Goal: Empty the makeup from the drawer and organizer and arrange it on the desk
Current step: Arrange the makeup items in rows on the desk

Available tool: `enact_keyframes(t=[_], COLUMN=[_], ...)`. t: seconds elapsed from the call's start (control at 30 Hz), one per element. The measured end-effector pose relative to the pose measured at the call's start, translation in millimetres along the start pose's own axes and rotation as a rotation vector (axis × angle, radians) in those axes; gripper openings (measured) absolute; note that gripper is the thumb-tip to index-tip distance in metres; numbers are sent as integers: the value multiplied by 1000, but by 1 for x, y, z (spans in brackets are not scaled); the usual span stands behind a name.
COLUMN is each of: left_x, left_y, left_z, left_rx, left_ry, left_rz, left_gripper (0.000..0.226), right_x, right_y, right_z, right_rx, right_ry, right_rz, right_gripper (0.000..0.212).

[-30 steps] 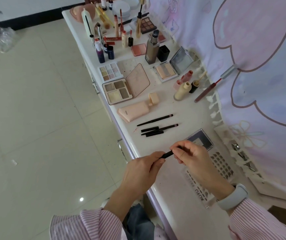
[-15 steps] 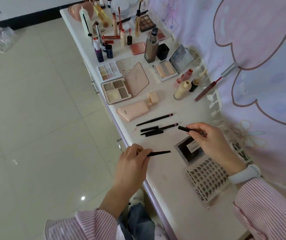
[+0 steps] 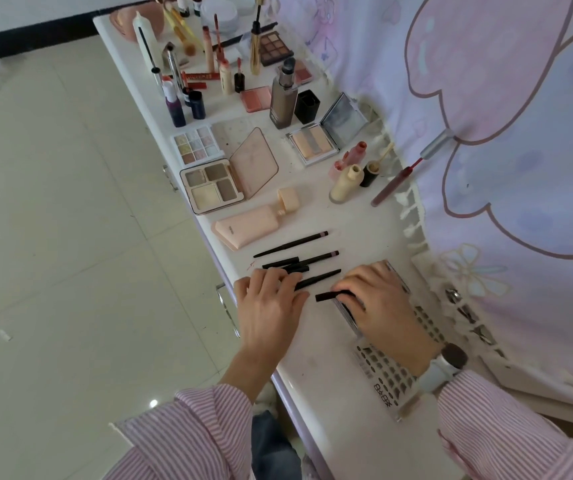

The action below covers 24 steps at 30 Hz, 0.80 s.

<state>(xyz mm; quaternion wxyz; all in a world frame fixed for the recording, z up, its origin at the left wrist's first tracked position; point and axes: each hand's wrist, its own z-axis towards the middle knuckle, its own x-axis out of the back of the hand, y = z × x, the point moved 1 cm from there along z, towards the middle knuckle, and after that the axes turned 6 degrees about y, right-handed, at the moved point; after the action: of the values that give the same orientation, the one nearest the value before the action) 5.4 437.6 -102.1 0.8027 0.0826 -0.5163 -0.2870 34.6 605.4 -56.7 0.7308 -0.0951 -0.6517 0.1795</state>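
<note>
Both hands have come down onto the white desk (image 3: 316,344) since half a second ago, when each held its piece in the air; the left hand (image 3: 267,306) lies flat with straight fingers over the near end of a thin black makeup pencil (image 3: 323,277), its grip open and pressing rather than grasping; the right hand (image 3: 378,303) curls its fingers round a short black pencil cap (image 3: 328,296), pinching it against the desk just beside that pencil.

Beyond the hands lie two more long black pencils (image 3: 292,244) with brownish tips, roughly parallel, and between them two short black caps (image 3: 283,262), touching; three pencils and three caps in all, so far as can be counted.

Farther up the desk: one peach squeeze tube (image 3: 250,225) lying flat with its flip lid open; one open four-pan eyeshadow palette (image 3: 214,188); one nine-pan pale palette (image 3: 196,147); one open mirrored compact (image 3: 316,145).

Under the right hand a dark tray is mostly covered; a clear plastic sheet of false lashes (image 3: 387,379) shows only in part, its wrist end hidden by the striped sleeve; the bottles at the far end crowd together too closely to count.
</note>
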Motion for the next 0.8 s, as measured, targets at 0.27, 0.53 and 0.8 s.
enact_keyframes(t=[0.27, 0.53, 0.8], left_x=[17, 23, 30], left_y=[-15, -13, -12], left_z=[-26, -44, -67], left_rx=[-7, 46, 167], left_ry=[26, -50, -213], left_rz=[56, 20, 8], left_gripper=[24, 31, 44], right_x=[-26, 28, 39], right_y=[-12, 12, 20], right_z=[12, -6, 11], right_rx=[94, 13, -8], right_ry=[-24, -384, -744], right_rz=[-96, -200, -342], right_gripper=[16, 63, 79])
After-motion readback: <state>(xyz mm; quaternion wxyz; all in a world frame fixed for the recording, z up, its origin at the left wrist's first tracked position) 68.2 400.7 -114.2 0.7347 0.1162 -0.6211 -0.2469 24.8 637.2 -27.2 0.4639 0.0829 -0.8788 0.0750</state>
